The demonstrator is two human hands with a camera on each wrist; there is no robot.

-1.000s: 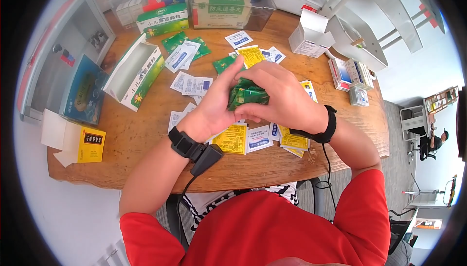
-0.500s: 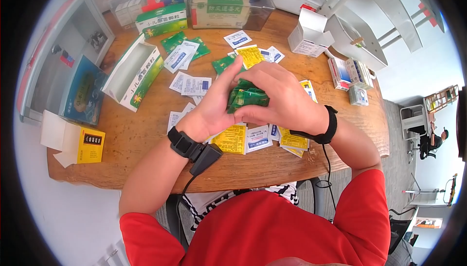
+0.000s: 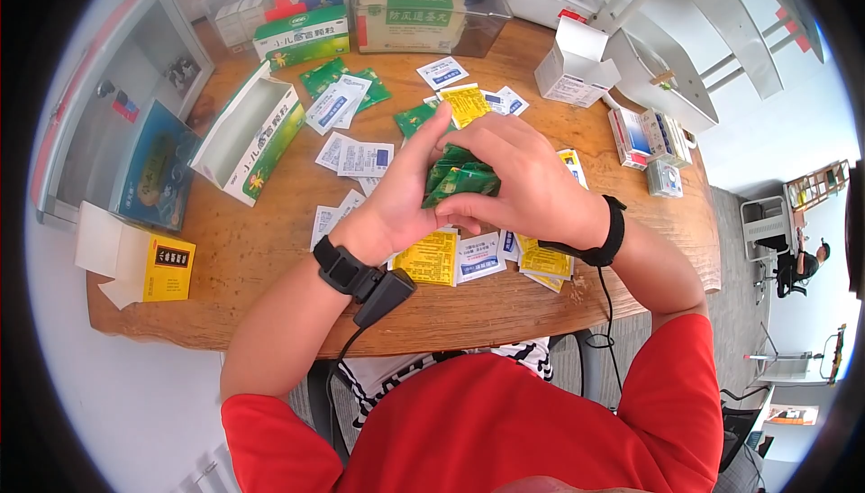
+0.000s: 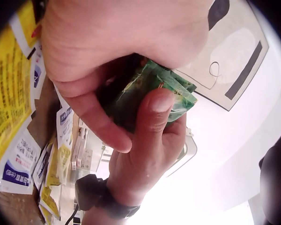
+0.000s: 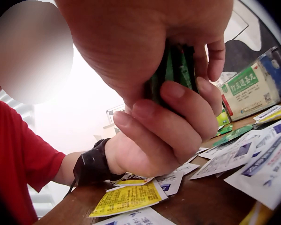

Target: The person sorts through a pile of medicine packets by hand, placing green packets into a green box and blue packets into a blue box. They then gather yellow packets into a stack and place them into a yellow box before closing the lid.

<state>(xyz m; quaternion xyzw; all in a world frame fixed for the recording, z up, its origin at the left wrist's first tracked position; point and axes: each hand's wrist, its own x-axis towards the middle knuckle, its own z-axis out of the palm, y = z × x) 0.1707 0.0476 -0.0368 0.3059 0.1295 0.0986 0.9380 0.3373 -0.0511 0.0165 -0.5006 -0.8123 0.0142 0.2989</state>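
Note:
A stack of green sachets [image 3: 460, 178] is held between both hands above the middle of the wooden table. My left hand [image 3: 403, 188] grips the stack from the left, its fingers [image 5: 178, 126] curled round the packets in the right wrist view. From the other side my right hand [image 3: 530, 168] holds it, with the thumb [image 4: 154, 117] pressed on the green foil in the left wrist view. The palms hide part of the stack. Beneath and around the hands lie yellow sachets [image 3: 426, 259] and white sachets [image 3: 365, 159]. More green sachets [image 3: 329, 77] lie farther back.
On the left stand an opened green-and-white box [image 3: 261, 146] and an opened yellow box [image 3: 168, 269]. Clear plastic bins [image 3: 491, 29] and another green-and-white box [image 3: 302, 40] line the back. An opened white box [image 3: 572, 87] and small medicine boxes [image 3: 665, 137] are at the right.
Both hands stay nearly in place, and the green sachets shift only slightly between them. The sachets and boxes on the table have not moved.

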